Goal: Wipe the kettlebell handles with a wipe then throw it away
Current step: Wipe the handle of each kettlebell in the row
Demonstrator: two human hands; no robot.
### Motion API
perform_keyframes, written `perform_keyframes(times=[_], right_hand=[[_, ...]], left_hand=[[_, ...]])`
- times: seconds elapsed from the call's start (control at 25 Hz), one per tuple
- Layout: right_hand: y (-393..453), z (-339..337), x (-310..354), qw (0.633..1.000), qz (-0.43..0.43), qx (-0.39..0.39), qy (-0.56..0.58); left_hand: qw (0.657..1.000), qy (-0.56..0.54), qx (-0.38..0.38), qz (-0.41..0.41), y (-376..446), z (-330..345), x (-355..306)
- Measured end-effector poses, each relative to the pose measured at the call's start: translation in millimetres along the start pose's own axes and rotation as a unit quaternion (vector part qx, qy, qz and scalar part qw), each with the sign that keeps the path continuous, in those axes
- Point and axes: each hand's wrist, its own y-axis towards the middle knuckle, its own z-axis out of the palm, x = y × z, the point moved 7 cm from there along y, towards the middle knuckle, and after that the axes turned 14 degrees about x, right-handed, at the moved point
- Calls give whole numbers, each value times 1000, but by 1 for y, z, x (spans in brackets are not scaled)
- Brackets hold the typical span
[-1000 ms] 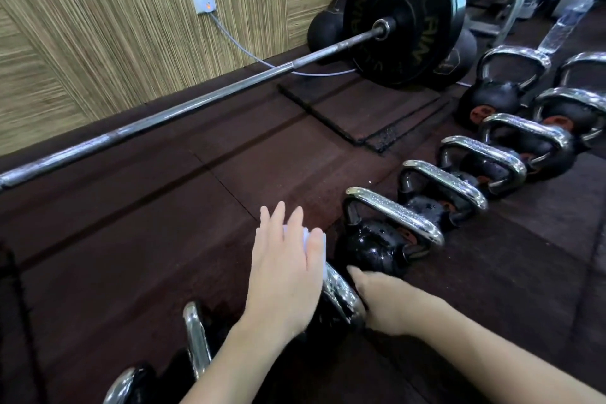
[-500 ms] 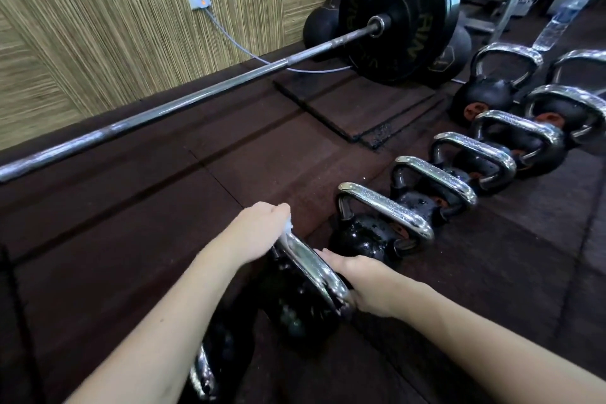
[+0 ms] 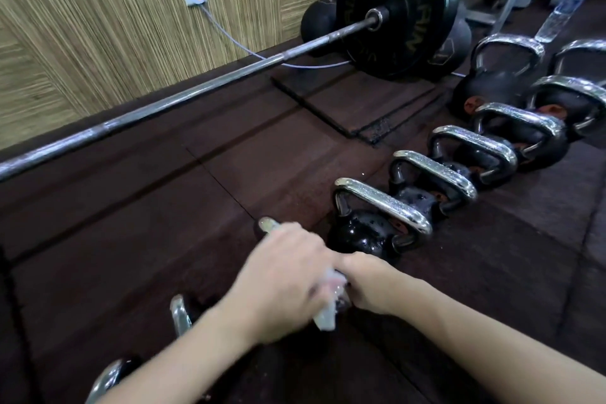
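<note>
A row of black kettlebells with chrome handles runs diagonally across the dark floor. My left hand (image 3: 285,279) is closed around a white wipe (image 3: 326,316) and over the handle of the kettlebell under my hands; only the far end of that handle (image 3: 267,225) shows. My right hand (image 3: 370,285) grips the near end of the same handle, touching my left hand. The kettlebell (image 3: 373,229) just beyond stands untouched, its handle (image 3: 383,203) speckled with drops. Two more handles (image 3: 179,315) show near the bottom left.
A long barbell (image 3: 196,92) with a black plate (image 3: 393,10) lies along the striped wall. A white cable (image 3: 229,39) runs from a wall socket to the floor. Several larger kettlebells (image 3: 492,88) stand at the right. A raised mat edge (image 3: 360,134) lies mid-floor.
My left hand has slid with the wipe from the handle's far end toward me, meeting my right hand. The tilted kettlebell is now mostly hidden beneath both hands.
</note>
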Motion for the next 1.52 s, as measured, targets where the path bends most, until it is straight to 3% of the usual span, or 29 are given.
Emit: perform_keyframes(times=[0.12, 0.2, 0.24, 0.32, 0.36, 0.4, 0.44, 0.48, 0.52, 0.56, 0.6, 0.64, 0.68, 0.72, 0.8, 0.88, 0.96, 1.0, 1.08, 1.16, 1.24, 1.36, 1.52], right_hand=[[-1, 2, -6, 999, 16, 19, 31], [-1, 3, -5, 1000, 13, 19, 19], [-2, 4, -8, 999, 18, 23, 23], [-7, 0, -2, 999, 12, 24, 24], [-8, -6, 1, 1000, 2, 10, 29], [-6, -5, 0, 1000, 9, 16, 24], [-4, -4, -1, 999, 31, 34, 0], [-4, -4, -1, 998, 46, 47, -15], [-4, -4, 1, 996, 56, 57, -35], [-5, -7, 3, 996, 51, 55, -45], [-5, -10, 7, 996, 39, 58, -52], [-6, -11, 12, 995, 22, 66, -66], [-9, -14, 14, 995, 25, 72, -61], [-10, -14, 15, 997, 26, 59, -39], [-11, -13, 10, 998, 38, 48, 0], [-8, -6, 4, 997, 41, 63, 15], [-8, -6, 4, 997, 38, 70, 11], [-9, -8, 4, 997, 36, 62, 21], [-10, -11, 4, 998, 31, 49, 37], [-9, -9, 3, 998, 34, 51, 32], [-7, -9, 4, 998, 35, 44, 28], [-7, -9, 4, 998, 28, 51, 30], [-10, -14, 4, 997, 18, 64, 44]], left_hand=[[968, -169, 21, -184, 13, -21, 86], [883, -356, 127, -277, 20, -5, 113], [880, -348, 166, -279, 27, -4, 112], [929, -169, 234, -231, 38, -13, 98], [959, -25, 215, -185, 41, -19, 75], [964, 81, 220, -129, 47, -17, 44], [972, 143, 172, -66, 38, -11, 11], [960, 173, 210, -60, 46, 5, -21], [951, 150, 249, -110, 48, 23, -39], [927, 47, 316, -194, 46, 32, -43], [907, -102, 351, -210, 41, 42, -42], [914, -183, 311, -186, 40, 43, -35], [911, -189, 321, -179, 32, 38, -28], [941, -168, 220, -196, 34, 29, -7], [976, -78, 160, -129, 27, -5, 23], [946, -154, 175, -223, 24, -20, 67], [913, -267, 104, -291, 23, -22, 97], [915, -269, 97, -285, 26, -22, 92], [970, -95, 55, -217, 28, -32, 69], [985, 43, 77, -148, 25, -19, 29], [994, 35, 82, -65, 24, 4, -13], [998, 52, 0, 45, 20, 6, -28], [999, -39, 35, 6, 12, -6, 37]])
